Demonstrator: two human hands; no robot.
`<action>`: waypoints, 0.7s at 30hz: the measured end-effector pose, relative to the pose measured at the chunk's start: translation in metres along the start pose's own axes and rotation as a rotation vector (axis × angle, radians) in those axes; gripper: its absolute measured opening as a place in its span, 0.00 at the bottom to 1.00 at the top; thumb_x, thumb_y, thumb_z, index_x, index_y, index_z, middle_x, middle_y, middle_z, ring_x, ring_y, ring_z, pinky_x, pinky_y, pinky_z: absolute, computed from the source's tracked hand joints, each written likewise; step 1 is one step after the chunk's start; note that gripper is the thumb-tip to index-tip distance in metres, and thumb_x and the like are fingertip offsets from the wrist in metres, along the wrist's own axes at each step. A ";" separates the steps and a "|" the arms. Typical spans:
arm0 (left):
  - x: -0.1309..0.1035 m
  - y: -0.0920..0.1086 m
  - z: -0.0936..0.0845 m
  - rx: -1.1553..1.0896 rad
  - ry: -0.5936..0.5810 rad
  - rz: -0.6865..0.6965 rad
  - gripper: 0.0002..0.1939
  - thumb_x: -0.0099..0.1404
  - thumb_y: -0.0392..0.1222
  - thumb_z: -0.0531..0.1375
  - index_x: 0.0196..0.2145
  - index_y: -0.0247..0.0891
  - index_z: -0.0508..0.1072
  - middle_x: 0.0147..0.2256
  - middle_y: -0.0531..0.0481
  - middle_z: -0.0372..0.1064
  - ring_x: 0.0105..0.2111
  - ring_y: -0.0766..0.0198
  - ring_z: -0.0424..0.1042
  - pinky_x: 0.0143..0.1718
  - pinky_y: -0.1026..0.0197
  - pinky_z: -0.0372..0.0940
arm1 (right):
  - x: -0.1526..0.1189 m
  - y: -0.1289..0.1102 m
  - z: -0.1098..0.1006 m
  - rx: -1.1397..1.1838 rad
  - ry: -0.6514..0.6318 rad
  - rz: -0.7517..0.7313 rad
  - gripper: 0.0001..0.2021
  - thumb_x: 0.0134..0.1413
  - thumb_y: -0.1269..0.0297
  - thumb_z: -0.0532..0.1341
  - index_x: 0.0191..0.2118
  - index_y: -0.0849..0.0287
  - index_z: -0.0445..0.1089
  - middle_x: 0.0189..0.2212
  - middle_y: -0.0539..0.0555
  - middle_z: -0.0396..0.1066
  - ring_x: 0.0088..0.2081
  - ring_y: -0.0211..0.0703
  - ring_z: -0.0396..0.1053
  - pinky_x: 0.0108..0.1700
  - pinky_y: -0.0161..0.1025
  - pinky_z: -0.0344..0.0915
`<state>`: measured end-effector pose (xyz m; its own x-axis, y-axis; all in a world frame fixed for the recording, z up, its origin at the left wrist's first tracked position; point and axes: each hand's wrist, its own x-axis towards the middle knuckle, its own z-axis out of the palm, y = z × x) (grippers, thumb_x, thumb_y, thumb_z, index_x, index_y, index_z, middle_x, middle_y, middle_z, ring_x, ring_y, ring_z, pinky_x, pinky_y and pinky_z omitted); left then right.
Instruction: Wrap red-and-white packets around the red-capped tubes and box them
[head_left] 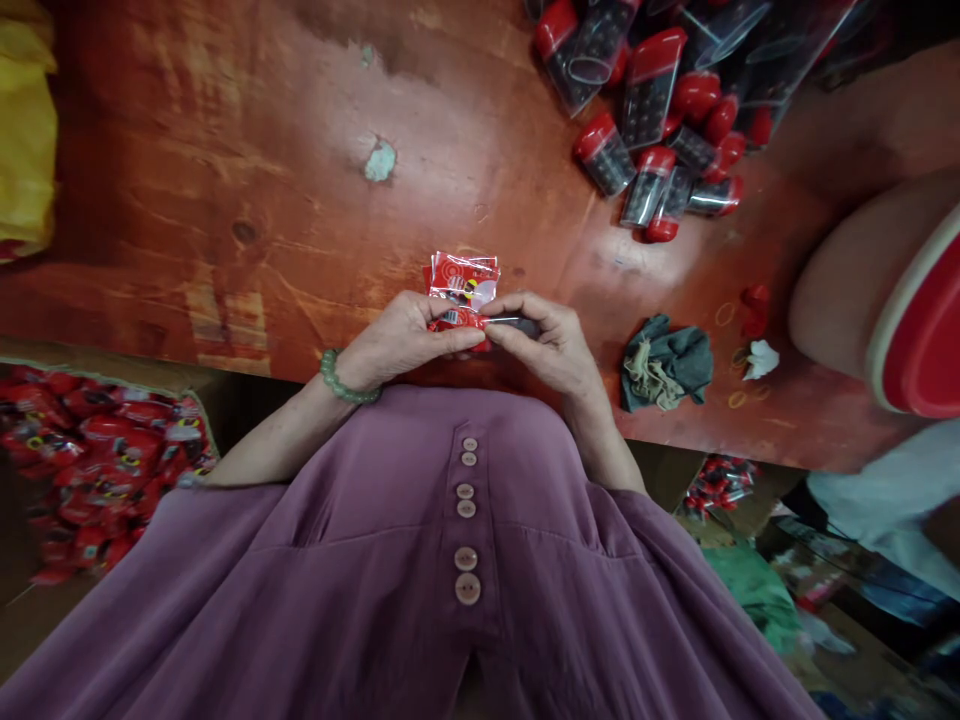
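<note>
My left hand (409, 340), with a green bead bracelet on its wrist, pinches a small red printed plastic packet (454, 318) just above the table's front edge. My right hand (551, 340) is closed round a small clear tube (514, 321) with dark contents. One end of the tube meets the packet; whether it sits inside is hidden by the fingers. Just beyond my fingertips lie flat red printed packets (469, 272), overlapping each other.
Red-capped clear containers with dark contents (652, 100) are piled at the back right. A dark cloth (667, 362), rubber bands (739, 399) and a large tub (855, 280) stand or lie on the right. Below left, a box holds many red packets (112, 450). A yellow bag (26, 135) is far left.
</note>
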<state>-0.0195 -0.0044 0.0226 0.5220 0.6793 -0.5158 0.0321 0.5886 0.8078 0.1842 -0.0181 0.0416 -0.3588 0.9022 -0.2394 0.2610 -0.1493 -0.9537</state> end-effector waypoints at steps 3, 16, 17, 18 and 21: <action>0.000 0.001 0.001 -0.034 -0.018 -0.030 0.16 0.54 0.52 0.71 0.29 0.34 0.81 0.25 0.49 0.77 0.25 0.66 0.74 0.28 0.65 0.69 | -0.004 -0.001 0.007 -0.003 0.022 0.001 0.09 0.61 0.58 0.63 0.43 0.57 0.75 0.39 0.51 0.76 0.40 0.39 0.73 0.47 0.39 0.71; -0.012 -0.008 0.012 -0.557 0.115 0.084 0.21 0.49 0.54 0.75 0.34 0.36 0.80 0.33 0.46 0.79 0.33 0.61 0.78 0.36 0.63 0.72 | 0.001 0.004 0.030 0.299 0.264 0.101 0.17 0.57 0.47 0.65 0.44 0.54 0.71 0.28 0.45 0.71 0.27 0.33 0.70 0.31 0.33 0.72; -0.010 -0.008 0.016 -0.563 0.161 0.098 0.19 0.49 0.52 0.75 0.34 0.36 0.80 0.33 0.47 0.79 0.33 0.63 0.78 0.35 0.63 0.71 | 0.002 0.004 0.034 0.275 0.267 0.084 0.17 0.58 0.47 0.64 0.45 0.54 0.70 0.30 0.46 0.72 0.28 0.33 0.70 0.32 0.33 0.72; -0.008 -0.007 0.019 -0.569 0.209 0.112 0.18 0.49 0.50 0.75 0.33 0.37 0.80 0.32 0.48 0.79 0.32 0.64 0.77 0.35 0.64 0.71 | 0.003 0.003 0.037 0.242 0.274 0.065 0.18 0.59 0.46 0.63 0.47 0.54 0.69 0.34 0.48 0.72 0.30 0.34 0.70 0.34 0.34 0.72; -0.004 -0.004 0.024 -0.585 0.318 0.147 0.17 0.49 0.48 0.76 0.32 0.37 0.80 0.31 0.50 0.78 0.29 0.67 0.75 0.34 0.64 0.69 | 0.002 0.002 0.041 0.126 0.294 0.013 0.22 0.62 0.45 0.59 0.55 0.53 0.65 0.48 0.54 0.71 0.39 0.38 0.72 0.41 0.37 0.73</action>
<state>-0.0011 -0.0194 0.0284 0.2066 0.8135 -0.5436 -0.5325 0.5596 0.6351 0.1471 -0.0331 0.0315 -0.0765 0.9754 -0.2066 0.1440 -0.1942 -0.9703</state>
